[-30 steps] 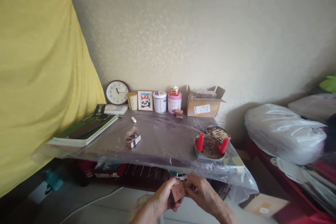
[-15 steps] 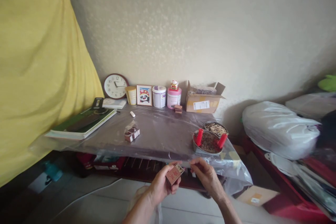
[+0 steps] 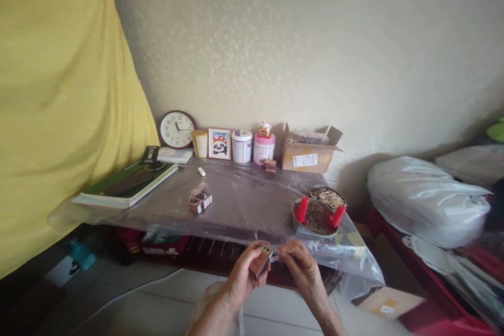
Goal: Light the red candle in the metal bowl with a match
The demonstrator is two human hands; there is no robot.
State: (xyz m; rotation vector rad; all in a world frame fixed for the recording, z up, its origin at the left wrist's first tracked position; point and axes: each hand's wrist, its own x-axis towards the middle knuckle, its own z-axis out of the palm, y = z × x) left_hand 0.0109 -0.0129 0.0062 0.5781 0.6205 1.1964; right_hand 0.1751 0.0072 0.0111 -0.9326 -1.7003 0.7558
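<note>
A pale textured wall [image 3: 299,52] backs a low worktop [image 3: 244,205] wrapped in clear plastic sheet, with a yellow curtain [image 3: 59,89] hanging past its left edge. Along the back edge stand a cardboard box [image 3: 309,155], a round clock [image 3: 177,129], a panda picture [image 3: 219,143] and two tins [image 3: 252,147]. At the right front corner sits a metal dish [image 3: 317,219] holding two red candles [image 3: 302,210]. In front of the front edge, off the worktop, the left hand [image 3: 246,279] has its fingers curled around a small matchbox [image 3: 260,261], its drawer partly out. The right hand [image 3: 303,270] pinches its fingers at the open end of the drawer; what they pinch cannot be told.
</note>
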